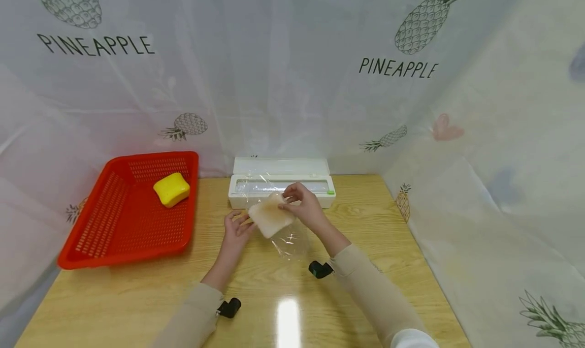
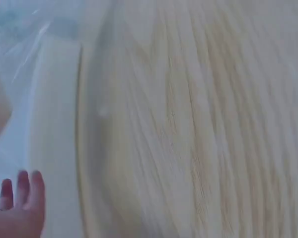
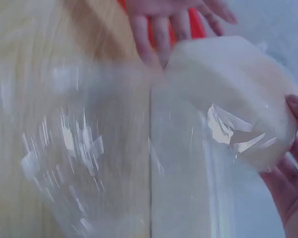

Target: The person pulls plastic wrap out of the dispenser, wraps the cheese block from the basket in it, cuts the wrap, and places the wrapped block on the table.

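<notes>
A slice of bread [image 1: 268,219], white with a light brown middle, is held up over the table in the head view. Clear cling film [image 1: 290,242] hangs around and below it, glinting in the right wrist view. At the slice's right edge my right hand [image 1: 305,206] pinches it, thumb on one face and fingers behind. My left hand [image 1: 236,227] is at the left edge with its fingers extended; in the right wrist view those fingers [image 3: 161,37] are beside the bread, and contact is hard to tell. Behind the hands stands a white cling film dispenser [image 1: 237,200], its lid raised.
On the left of the wooden table [image 1: 256,307] sits a red plastic basket [image 1: 123,236] with a yellow block-shaped item [image 1: 171,189] inside. A pineapple-printed curtain [image 1: 274,84] closes off the back and sides. Black wrist cameras [image 1: 229,308] project from both sleeves.
</notes>
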Available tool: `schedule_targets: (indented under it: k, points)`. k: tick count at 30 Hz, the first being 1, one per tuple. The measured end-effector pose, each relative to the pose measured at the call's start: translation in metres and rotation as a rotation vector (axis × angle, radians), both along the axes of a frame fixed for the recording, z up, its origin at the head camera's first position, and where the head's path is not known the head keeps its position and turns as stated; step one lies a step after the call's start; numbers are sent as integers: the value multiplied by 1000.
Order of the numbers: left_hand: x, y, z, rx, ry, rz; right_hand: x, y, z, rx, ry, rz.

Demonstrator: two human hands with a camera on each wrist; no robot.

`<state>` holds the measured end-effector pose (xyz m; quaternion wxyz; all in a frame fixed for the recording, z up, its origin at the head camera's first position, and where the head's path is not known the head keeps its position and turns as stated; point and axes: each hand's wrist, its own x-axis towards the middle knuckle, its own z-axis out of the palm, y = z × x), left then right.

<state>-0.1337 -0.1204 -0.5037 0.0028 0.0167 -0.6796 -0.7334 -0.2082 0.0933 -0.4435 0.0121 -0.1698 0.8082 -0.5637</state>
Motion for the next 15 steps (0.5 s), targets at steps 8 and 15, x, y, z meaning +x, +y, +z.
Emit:
schedule_targets:
  k: [8,15]
  points:
    - [13,21,11,11,-3,71,25,5,-9,-114,-77,11]
    - [20,19,16,107,11,146,51,22,-24,-305,-144,148]
